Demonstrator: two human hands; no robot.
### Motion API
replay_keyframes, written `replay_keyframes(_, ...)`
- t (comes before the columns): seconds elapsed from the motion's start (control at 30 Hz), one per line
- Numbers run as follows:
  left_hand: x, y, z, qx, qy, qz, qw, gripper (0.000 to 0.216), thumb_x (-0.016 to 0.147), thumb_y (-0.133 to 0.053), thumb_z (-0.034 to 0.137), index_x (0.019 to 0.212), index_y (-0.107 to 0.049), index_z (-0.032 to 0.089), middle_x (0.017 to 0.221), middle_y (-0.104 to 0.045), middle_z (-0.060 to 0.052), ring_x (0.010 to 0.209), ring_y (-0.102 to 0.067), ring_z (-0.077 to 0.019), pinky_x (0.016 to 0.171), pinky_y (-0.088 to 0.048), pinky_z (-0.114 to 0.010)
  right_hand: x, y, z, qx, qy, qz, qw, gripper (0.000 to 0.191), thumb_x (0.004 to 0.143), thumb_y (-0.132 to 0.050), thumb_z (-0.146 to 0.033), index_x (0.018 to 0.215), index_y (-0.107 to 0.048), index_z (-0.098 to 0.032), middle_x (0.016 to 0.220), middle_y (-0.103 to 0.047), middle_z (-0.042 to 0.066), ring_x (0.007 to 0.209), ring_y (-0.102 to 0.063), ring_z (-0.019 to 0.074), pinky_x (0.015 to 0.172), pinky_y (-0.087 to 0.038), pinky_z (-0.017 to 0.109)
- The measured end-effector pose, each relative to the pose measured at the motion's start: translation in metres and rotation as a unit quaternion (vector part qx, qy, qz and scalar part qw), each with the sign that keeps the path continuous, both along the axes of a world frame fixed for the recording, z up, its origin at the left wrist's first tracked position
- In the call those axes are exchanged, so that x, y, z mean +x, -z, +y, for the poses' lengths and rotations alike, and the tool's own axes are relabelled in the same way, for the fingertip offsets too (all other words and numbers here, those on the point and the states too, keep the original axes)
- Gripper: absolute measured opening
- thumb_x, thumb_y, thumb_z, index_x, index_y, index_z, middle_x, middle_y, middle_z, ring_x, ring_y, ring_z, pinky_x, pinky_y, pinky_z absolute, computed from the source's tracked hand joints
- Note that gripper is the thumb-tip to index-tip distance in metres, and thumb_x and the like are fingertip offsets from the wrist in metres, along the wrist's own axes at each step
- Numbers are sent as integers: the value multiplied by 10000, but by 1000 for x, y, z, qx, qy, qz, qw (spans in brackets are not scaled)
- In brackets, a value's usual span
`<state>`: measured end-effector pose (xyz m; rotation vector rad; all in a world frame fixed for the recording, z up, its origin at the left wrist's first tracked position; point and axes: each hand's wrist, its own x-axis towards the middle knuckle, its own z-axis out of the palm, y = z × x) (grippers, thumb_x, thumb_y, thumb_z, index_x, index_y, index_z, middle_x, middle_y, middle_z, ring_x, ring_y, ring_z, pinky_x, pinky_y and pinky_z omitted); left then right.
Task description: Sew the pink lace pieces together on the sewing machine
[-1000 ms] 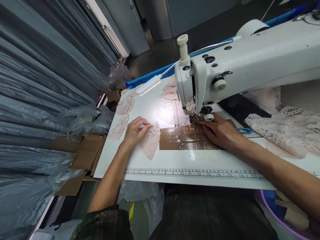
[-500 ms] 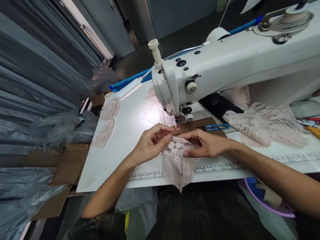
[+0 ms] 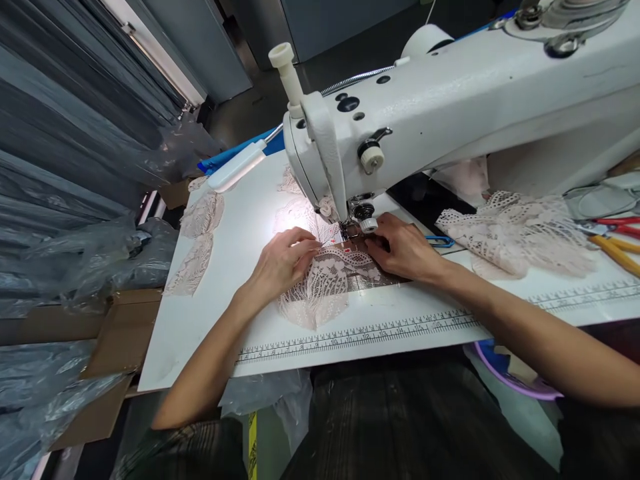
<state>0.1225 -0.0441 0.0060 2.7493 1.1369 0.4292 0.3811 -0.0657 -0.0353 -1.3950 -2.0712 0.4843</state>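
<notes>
Lace (image 3: 320, 293) on the counter (image 3: 210, 333), top edge just short of the foot (image 3: 346, 231). Left hand (image 3: 286, 265) half-curled on its left corner, right hand (image 3: 403, 248) half-curled at its right end; can't tell if either pinches. Probably lining up; next move calls for edge held flat.

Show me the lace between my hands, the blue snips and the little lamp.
Lace (image 3: 326, 285), head view: middle of the piece.
Blue snips (image 3: 440, 241), head view: the visible blue body.
Lamp (image 3: 237, 166), head view: middle of its white bar.
</notes>
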Motion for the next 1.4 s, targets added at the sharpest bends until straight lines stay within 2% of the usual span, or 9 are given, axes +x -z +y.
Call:
replay_keyframes(0.13, 14, 10, 19, -133, 127, -38, 982, 184, 925, -608, 323, 1044, -729, 254, 1045, -674, -63, 930, -643, -174, 788, -562, -323, -2, 1, -4, 10, 2, -45, 999, 339, 935, -455, -258, 1149, -707, -186, 1082, -638, 109, 799, -603, 193, 648, -407, 301)
replay_keyframes(0.37, 19, 18, 32, -139, 136, -75, 978, 156, 902, -643, 330, 869, -729, 204, 953, -685, -71, 916, -645, -180, 834, -539, -349, -1, -3, -7, 6, -11, -49, 999, 339, 965, -448, -317, 1137, -712, -194, 1079, -634, 111, 760, -597, 179, 632, -402, 296)
replay_keyframes(0.57, 21, -3, 15, -73, 112, 26, 991, 233, 980, -494, 349, 884, -643, 198, 765, -692, -4, 655, -604, -125, 816, -500, -361, -15, -13, -12, -21, -126, 15, 992, 381, 904, -567, -502, 1114, -708, -218, 1056, -672, 97, 899, -620, 217, 765, -460, 329)
replay_keyframes(0.7, 24, -15, 3, -71, 100, -11, 992, 259, 956, -537, 385, 813, -628, 189, 697, -673, -11, 622, -596, -129, 713, -497, -316, -26, -19, -17, -86, -146, 54, 984, 252, 925, -555, -368, 954, -722, -181, 873, -689, 75, 802, -613, 187, 706, -436, 297)
replay_keyframes(0.87, 14, -31, -1, -210, 74, -87, 971, 193, 860, -685, 403, 801, -687, 220, 669, -654, -2, 597, -580, -124, 583, -468, -252, -27, -19, -22, -193, -207, 184, 941, 204, 927, -496, -222, 935, -688, -154, 804, -659, 32, 740, -574, 145, 693, -412, 273)
replay_keyframes(1.03, 7, -27, 3, -335, 39, -154, 929, 303, 950, -529, 420, 798, -660, 193, 796, -638, -49, 645, -577, -130, 552, -456, -246, -27, -19, -20, -315, -261, 250, 878, 223, 946, -483, -309, 804, -575, -165, 654, -473, -43, 587, -420, 96, 563, -347, 226)
replay_keyframes(1.1, 13, -20, 6, -332, -2, -122, 935, 370, 963, -481, 446, 742, -615, 180, 657, -571, -10, 539, -494, -109, 479, -382, -234, -26, -22, -19, -324, -259, 197, 888, 269, 958, -460, -315, 742, -534, -173, 627, -487, -37, 563, -426, 96, 558, -343, 232)
replay_keyframes(1.23, 30, -4, 24, -237, -56, -26, 970, 310, 909, -557, 446, 788, -659, 180, 610, -593, 7, 506, -496, -113, 484, -370, -244, -21, -24, -15, -142, -141, -25, 980, 261, 939, -496, -353, 837, -631, -153, 765, -649, 77, 667, -549, 179, 616, -379, 305)
replay_keyframes(1.4, 34, 14, 55, -102, 11, -35, 994, 236, 882, -600, 417, 882, -655, 187, 760, -665, -26, 634, -598, -160, 566, -478, -281, -14, 0, -6, 74, -187, -80, 976, 288, 913, -487, -192, 1136, -659, -133, 1227, -644, 160, 1078, -565, 280, 885, -453, 426)
